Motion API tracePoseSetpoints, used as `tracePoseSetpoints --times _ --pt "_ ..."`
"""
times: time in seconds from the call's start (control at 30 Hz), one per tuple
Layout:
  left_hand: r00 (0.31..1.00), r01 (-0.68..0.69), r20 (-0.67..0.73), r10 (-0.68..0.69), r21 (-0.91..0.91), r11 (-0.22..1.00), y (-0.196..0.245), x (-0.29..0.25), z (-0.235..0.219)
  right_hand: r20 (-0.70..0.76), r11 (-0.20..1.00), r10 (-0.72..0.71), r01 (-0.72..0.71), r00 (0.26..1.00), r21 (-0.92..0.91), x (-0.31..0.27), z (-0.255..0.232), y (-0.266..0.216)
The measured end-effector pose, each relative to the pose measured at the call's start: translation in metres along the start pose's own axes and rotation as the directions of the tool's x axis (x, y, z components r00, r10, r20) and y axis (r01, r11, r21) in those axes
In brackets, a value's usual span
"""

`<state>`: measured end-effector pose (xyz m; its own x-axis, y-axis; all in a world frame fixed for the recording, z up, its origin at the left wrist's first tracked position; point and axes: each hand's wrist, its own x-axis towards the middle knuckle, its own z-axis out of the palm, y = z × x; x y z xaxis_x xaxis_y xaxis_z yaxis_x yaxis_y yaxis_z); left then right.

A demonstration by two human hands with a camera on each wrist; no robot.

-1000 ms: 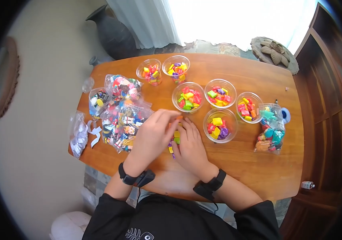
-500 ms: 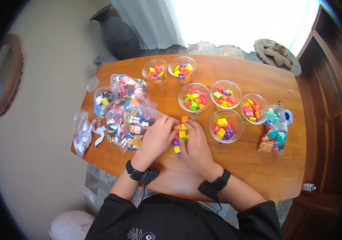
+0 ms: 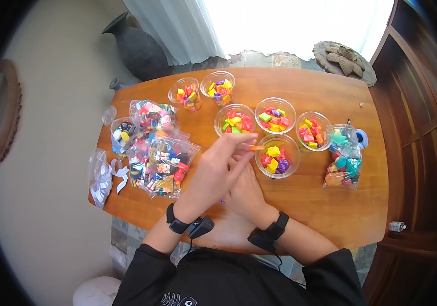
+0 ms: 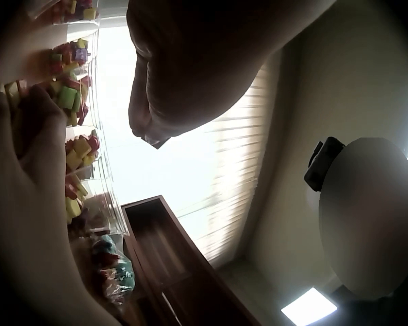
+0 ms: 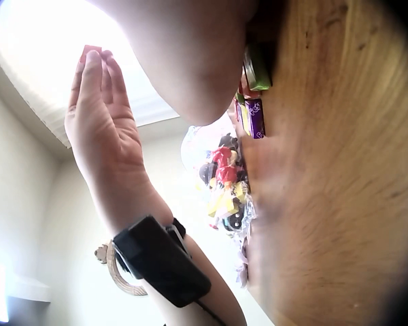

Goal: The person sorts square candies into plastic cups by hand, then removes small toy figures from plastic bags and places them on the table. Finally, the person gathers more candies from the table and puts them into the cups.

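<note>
My left hand (image 3: 221,163) is raised over my right hand and pinches an orange wrapped candy (image 3: 256,148) at its fingertips, close to the rim of the nearest clear cup (image 3: 278,171). The right wrist view shows that candy (image 5: 92,49) held high above the table. Below, my right hand (image 3: 247,191) rests on the table with its fingers extended around the small wrapped candies. Its fingertips are hidden by my left hand in the head view. A green candy (image 5: 257,70) and a purple candy (image 5: 253,118) lie beside it. One purple candy end (image 3: 222,201) peeks out near the wrist.
Several more clear cups of mixed candies stand beyond, such as one cup (image 3: 274,115) behind the nearest. Bags of small figures (image 3: 162,168) lie at the left, with a bag of white pieces (image 3: 100,178). A bag of colourful toys (image 3: 344,158) and a blue tape roll (image 3: 362,138) sit at the right.
My left hand has lifted off the row of candies and moved right over my right hand, carrying an orange candy. My right hand has stayed at the row.
</note>
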<state>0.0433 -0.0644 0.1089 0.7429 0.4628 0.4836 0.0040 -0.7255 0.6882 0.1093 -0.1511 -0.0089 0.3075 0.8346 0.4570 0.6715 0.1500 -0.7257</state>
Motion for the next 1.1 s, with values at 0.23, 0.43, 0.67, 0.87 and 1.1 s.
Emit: tracePoseSetpoints --times 0.23,0.43,0.67,0.87,1.1 --pt "1.000 -0.015 0.022 0.013 0.098 0.995 -0.021 -0.013 -0.010 -0.016 0.997 0.056 -0.055 0.998 0.062 0.000 -0.002 -0.005" --pt "0.978 0.154 0.077 -0.193 0.357 0.921 -0.047 -0.053 -0.046 -0.051 0.999 0.054 -0.054 0.997 -0.002 -0.001 0.003 -0.004" --pt "0.957 0.077 0.205 -0.206 0.504 0.860 -0.049 -0.076 -0.051 -0.058 0.998 0.061 -0.062 0.996 -0.014 -0.001 0.003 -0.003" --pt "0.925 0.176 0.228 -0.304 0.453 0.874 -0.056 -0.078 -0.048 -0.044 0.998 0.055 -0.056 0.998 -0.032 0.000 0.001 -0.005" --pt "0.935 0.286 0.121 -0.333 0.298 0.911 -0.039 -0.064 -0.043 -0.039 0.998 0.047 -0.049 0.998 -0.037 -0.001 0.000 -0.004"
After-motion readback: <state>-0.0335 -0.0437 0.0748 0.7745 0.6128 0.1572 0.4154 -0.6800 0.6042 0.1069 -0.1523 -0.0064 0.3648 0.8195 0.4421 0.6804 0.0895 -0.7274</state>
